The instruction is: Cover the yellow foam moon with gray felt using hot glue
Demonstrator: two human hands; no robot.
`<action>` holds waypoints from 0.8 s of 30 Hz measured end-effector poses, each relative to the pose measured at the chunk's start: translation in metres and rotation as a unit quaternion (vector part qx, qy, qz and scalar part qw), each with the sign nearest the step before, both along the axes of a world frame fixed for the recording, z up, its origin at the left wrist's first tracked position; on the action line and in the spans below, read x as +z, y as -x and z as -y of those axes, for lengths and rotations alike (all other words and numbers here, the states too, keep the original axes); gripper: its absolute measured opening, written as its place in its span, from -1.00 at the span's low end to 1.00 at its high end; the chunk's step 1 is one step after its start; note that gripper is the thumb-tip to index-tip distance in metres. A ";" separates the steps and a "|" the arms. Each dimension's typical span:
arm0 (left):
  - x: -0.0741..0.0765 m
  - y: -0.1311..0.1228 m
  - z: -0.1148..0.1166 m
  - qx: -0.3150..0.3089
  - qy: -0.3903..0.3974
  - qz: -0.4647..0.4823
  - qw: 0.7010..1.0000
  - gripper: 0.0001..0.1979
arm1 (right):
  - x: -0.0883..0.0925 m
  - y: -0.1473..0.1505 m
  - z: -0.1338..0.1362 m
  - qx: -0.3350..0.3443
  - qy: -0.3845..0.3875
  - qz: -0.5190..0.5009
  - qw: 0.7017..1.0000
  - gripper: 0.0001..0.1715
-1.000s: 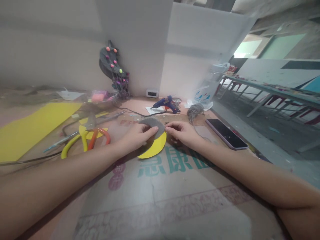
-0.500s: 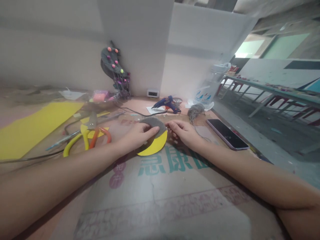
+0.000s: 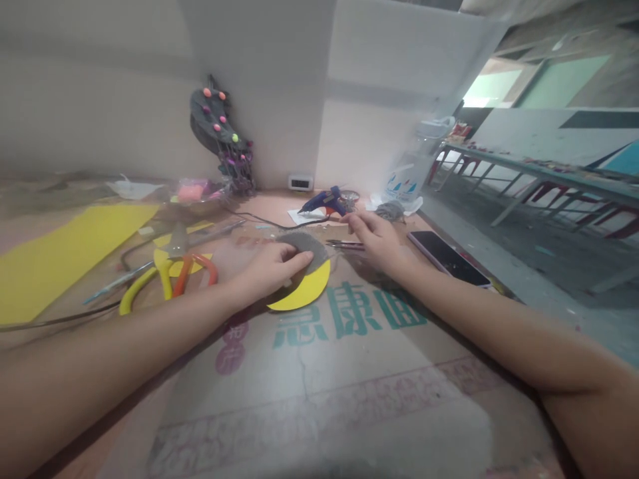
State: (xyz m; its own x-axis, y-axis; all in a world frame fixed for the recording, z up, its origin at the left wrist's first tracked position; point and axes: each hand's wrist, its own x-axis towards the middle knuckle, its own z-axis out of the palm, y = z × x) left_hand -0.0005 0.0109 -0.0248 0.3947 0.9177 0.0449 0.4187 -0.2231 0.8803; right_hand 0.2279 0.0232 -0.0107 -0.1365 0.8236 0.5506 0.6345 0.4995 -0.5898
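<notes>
My left hand [image 3: 277, 269] grips a rounded yellow card piece [image 3: 304, 289] at its left side, with the thumb on top. Grey yarn [image 3: 304, 247] covers the card's upper part in close wraps. My right hand [image 3: 375, 241] is apart from the card, to its right, its thumb and index finger closed near the handle of a blue glue gun [image 3: 327, 199]. Whether the fingertips touch the glue gun or hold a yarn strand I cannot make out. Slim metal tweezers [image 3: 345, 245] lie below that hand. Behind it sits a bundle of grey yarn [image 3: 390, 211].
Scissors with yellow and orange handles [image 3: 167, 276] and a yellow sheet [image 3: 70, 256] lie left. A phone [image 3: 449, 259] rests at right. Against the wall stand a grey crescent with coloured balls [image 3: 214, 123], a small clock [image 3: 300, 183] and a clear jug [image 3: 412, 166]. Printed cardboard [image 3: 319, 386] covers the front.
My right hand has moved away from the card's edge, up and right toward the glue gun, uncovering the tweezers. My left hand stays on the card. The view has shifted slightly.
</notes>
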 end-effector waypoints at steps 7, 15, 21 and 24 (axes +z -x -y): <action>0.006 -0.001 0.003 0.000 -0.009 -0.018 1.000 -0.58 | -0.003 -0.016 -0.023 0.053 0.029 0.229 0.971 -0.76; 0.004 -0.001 0.002 0.012 -0.014 -0.027 0.999 -0.57 | 0.011 -0.024 -0.023 0.005 0.125 0.304 0.944 -0.83; 0.007 -0.001 0.003 0.002 0.001 -0.035 0.999 -0.55 | 0.011 -0.024 -0.027 0.015 0.124 0.337 0.933 -0.74; 0.007 0.000 0.003 0.003 -0.004 -0.046 0.999 -0.55 | 0.015 -0.020 -0.026 0.025 0.058 0.420 0.905 -0.73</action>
